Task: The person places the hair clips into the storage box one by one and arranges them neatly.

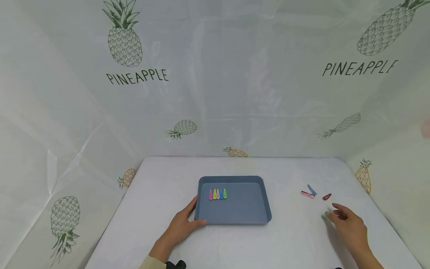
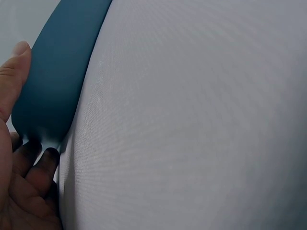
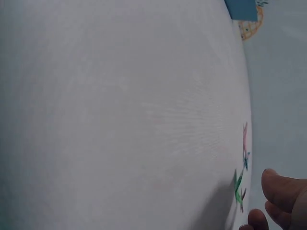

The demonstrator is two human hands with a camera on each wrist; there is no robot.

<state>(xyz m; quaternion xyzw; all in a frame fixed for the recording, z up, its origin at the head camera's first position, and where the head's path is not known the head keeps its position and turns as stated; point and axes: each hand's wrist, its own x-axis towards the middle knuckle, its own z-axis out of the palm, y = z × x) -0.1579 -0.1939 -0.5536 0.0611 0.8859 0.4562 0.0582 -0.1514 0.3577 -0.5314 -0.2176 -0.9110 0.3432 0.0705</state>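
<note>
A blue-grey tray (image 1: 248, 203) lies on the white table, with several colourful snap hair clips (image 1: 217, 194) in a row in its left part. My left hand (image 1: 181, 226) holds the tray's front left corner, thumb at the front rim and fingers along the left side. In the left wrist view, fingertips (image 2: 45, 163) reach the tray's outer wall (image 2: 53, 72). Over the table at the right, my right hand (image 1: 351, 228) hovers with loosely bent fingers and nothing seen in its grasp. A green hair clip (image 1: 324, 216) lies just by its fingertips, partly hidden; the right wrist view shows green too (image 3: 238, 187).
Beyond the right hand lie a blue clip (image 1: 312, 189), a pinkish-red clip (image 1: 307, 194) and a dark red clip (image 1: 327, 197). A pale sheet with pineapple prints (image 1: 218, 93) rises behind the table and along both sides.
</note>
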